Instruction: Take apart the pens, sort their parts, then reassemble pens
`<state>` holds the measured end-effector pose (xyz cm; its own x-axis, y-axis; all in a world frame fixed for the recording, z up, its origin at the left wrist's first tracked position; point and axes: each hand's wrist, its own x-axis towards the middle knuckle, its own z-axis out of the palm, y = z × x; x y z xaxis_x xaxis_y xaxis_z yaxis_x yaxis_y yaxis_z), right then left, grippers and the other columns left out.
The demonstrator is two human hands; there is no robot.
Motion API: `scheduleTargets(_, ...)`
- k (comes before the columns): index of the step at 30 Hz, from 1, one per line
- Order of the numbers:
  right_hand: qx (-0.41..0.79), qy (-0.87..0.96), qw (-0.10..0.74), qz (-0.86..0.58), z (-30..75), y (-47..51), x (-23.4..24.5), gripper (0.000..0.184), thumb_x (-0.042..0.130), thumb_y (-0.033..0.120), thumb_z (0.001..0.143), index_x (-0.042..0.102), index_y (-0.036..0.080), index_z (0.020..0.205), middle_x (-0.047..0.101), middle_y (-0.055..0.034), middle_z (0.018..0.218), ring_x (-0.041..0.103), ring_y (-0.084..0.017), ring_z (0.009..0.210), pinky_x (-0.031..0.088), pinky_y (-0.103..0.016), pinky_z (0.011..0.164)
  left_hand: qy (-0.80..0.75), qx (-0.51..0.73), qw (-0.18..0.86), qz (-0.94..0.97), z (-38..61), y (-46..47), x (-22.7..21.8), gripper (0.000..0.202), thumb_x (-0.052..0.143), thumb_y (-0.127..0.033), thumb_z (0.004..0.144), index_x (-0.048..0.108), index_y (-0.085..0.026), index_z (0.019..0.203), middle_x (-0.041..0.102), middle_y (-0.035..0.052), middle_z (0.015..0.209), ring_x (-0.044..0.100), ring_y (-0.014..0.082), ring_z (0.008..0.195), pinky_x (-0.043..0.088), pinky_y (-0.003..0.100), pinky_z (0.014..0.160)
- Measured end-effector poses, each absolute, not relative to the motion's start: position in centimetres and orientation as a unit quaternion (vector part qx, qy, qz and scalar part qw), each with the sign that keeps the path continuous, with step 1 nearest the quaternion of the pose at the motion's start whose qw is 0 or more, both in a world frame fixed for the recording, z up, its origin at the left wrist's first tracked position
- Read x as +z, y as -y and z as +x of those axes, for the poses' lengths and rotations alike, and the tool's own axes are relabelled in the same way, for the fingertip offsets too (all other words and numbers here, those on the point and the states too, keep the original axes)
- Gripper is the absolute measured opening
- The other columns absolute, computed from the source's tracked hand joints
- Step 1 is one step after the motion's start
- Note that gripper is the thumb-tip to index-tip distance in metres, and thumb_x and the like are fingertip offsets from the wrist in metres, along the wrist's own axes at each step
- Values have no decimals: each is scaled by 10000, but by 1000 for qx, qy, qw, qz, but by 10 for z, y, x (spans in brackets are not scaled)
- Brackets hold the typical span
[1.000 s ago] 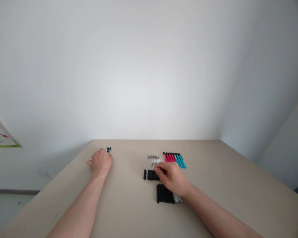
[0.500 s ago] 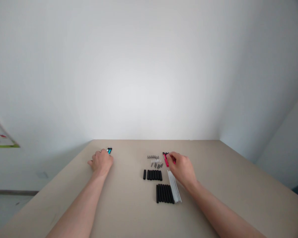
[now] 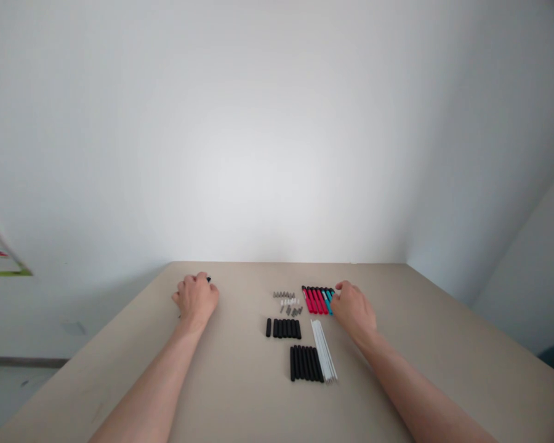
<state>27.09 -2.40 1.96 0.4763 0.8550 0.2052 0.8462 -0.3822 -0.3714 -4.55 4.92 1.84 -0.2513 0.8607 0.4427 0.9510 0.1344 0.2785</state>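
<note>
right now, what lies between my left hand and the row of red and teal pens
In the head view, a row of grey metallic parts, small whitish pieces and scattered small grey bits, nearer the pens than your left hand

The right hand (image 3: 354, 306) has moved off the short black tubes (image 3: 287, 328) and, by way of the pink barrels (image 3: 314, 301), to the right end of that row, where its grip is now beside the teal barrels (image 3: 329, 303) and hides some of them. The white rods (image 3: 323, 351) and the pink barrels, each partly covered in turn earlier, now lie uncovered. The left hand (image 3: 197, 300) has edged rightward, so only a dark tip (image 3: 208, 279) shows where teal showed half a second ago.
</note>
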Motion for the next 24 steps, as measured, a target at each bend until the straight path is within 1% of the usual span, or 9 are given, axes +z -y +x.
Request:
scheduleTargets(1, 13, 512, 207, -833, 271, 24, 19, 281, 425, 124, 825, 580, 112, 1059, 639, -168, 990, 635, -250, 895, 428, -295, 703, 674, -297, 76, -672, -39, -47, 20, 343, 457, -193, 808, 603, -82, 1099, 578, 200, 1002, 538, 337, 980, 415, 472, 819)
scheduleTargets(4, 18, 516, 180, -837, 272, 26, 18, 257, 416, 86, 811, 579, 91, 1009, 629, -193, 955, 641, -281, 878, 437, -323, 690, 553, -295, 30, -779, -17, -34, 23, 230, 469, -203, 847, 646, -198, 993, 623, 46, 886, 588, 160, 819, 442, 258, 808)
scheduleTargets(7, 22, 523, 160, -837, 273, 26, 16, 229, 409, 58, 800, 584, 88, 944, 636, -197, 923, 647, -302, 853, 443, -335, 662, 385, -280, -73, -876, 4, -17, 24, 232, 438, -176, 874, 661, -173, 810, 616, 27, 751, 569, 127, 675, 439, 221, 671)
scheduleTargets(10, 14, 534, 149, -832, 275, 26, 15, 213, 403, 43, 802, 583, 81, 910, 642, -199, 886, 649, -307, 826, 445, -340, 656, 317, -241, -105, -911, 17, 0, 25, 214, 473, -163, 859, 662, -179, 760, 620, 11, 695, 558, 123, 627, 430, 219, 622)
scheduleTargets(13, -17, 541, 151, -827, 275, 27, 19, 262, 353, 1, 813, 564, 57, 959, 632, -213, 891, 637, -301, 852, 441, -353, 706, 278, -233, -104, -926, 22, 10, 28, 211, 463, -174, 878, 668, -192, 829, 627, 16, 733, 575, 132, 663, 454, 234, 658)
scheduleTargets(16, -53, 584, 208, -783, 266, 29, 27, 286, 354, 13, 842, 521, 95, 1059, 612, -173, 970, 604, -258, 923, 425, -336, 789, 276, -274, -91, -917, 23, 12, 31, 244, 504, -201, 875, 604, -221, 1097, 613, 56, 1007, 585, 170, 900, 479, 289, 818)
scheduleTargets(20, 13, 739, 364, -567, 240, 39, 33, 164, 399, 128, 896, 516, 174, 1001, 597, -77, 932, 586, -182, 798, 448, -286, 726, 282, -322, -42, -903, 25, 10, 33, 535, 587, -267, 849, 390, -250, 1347, 448, 98, 1319, 408, 233, 1207, 378, 407, 1015)
scheduleTargets(22, 57, 799, 372, -469, 227, 45, 31, 150, 413, 125, 895, 518, 188, 982, 591, -59, 928, 574, -168, 821, 447, -271, 732, 271, -307, -33, -912, 27, 9, 32, 499, 610, -308, 837, 443, -239, 1303, 506, 90, 1265, 421, 241, 1173, 384, 419, 994)
scheduleTargets(24, 88, 817, 372, -432, 218, 49, 28, 148, 438, 118, 889, 527, 198, 976, 594, -41, 914, 568, -158, 822, 444, -260, 730, 258, -279, -35, -924, 29, 8, 30, 292, 586, -318, 855, 574, -216, 1128, 620, 67, 1058, 497, 227, 1031, 422, 390, 911)
